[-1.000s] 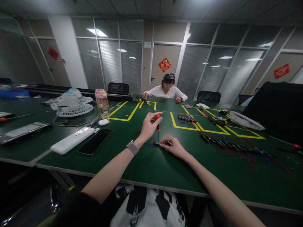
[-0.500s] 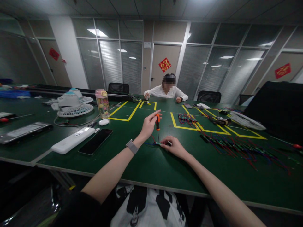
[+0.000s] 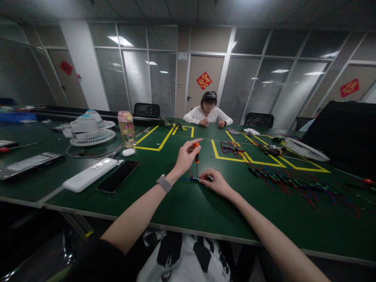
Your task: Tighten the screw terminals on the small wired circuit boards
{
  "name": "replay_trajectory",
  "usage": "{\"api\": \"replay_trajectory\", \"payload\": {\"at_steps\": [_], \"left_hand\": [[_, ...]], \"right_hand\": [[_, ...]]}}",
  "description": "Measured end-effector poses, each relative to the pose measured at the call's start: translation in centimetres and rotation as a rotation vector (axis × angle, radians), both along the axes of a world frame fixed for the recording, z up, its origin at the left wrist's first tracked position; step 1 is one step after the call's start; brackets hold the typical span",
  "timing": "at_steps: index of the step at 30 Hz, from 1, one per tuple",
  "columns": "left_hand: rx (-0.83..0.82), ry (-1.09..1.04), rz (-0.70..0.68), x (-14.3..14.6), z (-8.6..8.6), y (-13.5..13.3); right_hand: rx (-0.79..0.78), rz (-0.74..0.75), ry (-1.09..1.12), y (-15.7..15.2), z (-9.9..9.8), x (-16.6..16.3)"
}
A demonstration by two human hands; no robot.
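My left hand (image 3: 185, 157) pinches the orange handle of a small screwdriver (image 3: 196, 153), which stands upright with its tip down on a small part with wires (image 3: 194, 178) on the green table (image 3: 182, 203). A watch sits on that wrist. My right hand (image 3: 216, 181) lies on the table just right of the tip, its fingers closed on that small part and pressing it down.
A white power strip (image 3: 89, 174), a dark phone (image 3: 118, 175), two white fans (image 3: 89, 131) and a pink-lidded bottle (image 3: 127, 128) lie to the left. Several red and blue wire bundles (image 3: 293, 184) spread on the right. Another person (image 3: 207, 113) sits across the table behind yellow tape squares.
My fingers have shifted a little on the screwdriver handle, which stays upright on the part. The person opposite has brought their hands closer together.
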State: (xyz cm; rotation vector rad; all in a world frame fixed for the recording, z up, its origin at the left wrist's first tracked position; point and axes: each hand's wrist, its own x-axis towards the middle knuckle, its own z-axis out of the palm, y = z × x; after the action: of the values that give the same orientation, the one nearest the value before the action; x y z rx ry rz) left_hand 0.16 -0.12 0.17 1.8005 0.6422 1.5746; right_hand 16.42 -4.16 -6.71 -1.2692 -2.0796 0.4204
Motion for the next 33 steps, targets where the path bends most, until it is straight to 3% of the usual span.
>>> {"api": "replay_trajectory", "payload": {"at_steps": [5, 10, 14, 18, 23, 28, 33], "left_hand": [[-0.019, -0.008, -0.04, -0.03, -0.06, 0.05], [0.024, 0.028, 0.059, -0.21, 0.07, 0.06], [0.027, 0.035, 0.0, -0.25, 0.12, -0.01], [0.079, 0.057, 0.129, -0.22, 0.15, -0.33], [0.026, 0.029, -0.008, -0.16, 0.18, -0.27], [0.045, 0.022, 0.086, -0.15, 0.14, 0.01], [-0.035, 0.001, -0.055, -0.08, 0.33, -0.16]], "right_hand": [[0.006, -0.004, -0.001, -0.08, 0.09, -0.09], [0.003, -0.003, 0.007, -0.14, 0.13, -0.08], [-0.001, -0.004, 0.002, -0.15, 0.13, -0.06], [-0.004, 0.0, 0.01, -0.21, 0.22, -0.12], [0.0, 0.0, 0.016, -0.22, 0.23, -0.08], [0.002, 0.007, 0.015, -0.09, 0.02, 0.04], [0.014, -0.001, -0.001, -0.11, -0.02, 0.07]]}}
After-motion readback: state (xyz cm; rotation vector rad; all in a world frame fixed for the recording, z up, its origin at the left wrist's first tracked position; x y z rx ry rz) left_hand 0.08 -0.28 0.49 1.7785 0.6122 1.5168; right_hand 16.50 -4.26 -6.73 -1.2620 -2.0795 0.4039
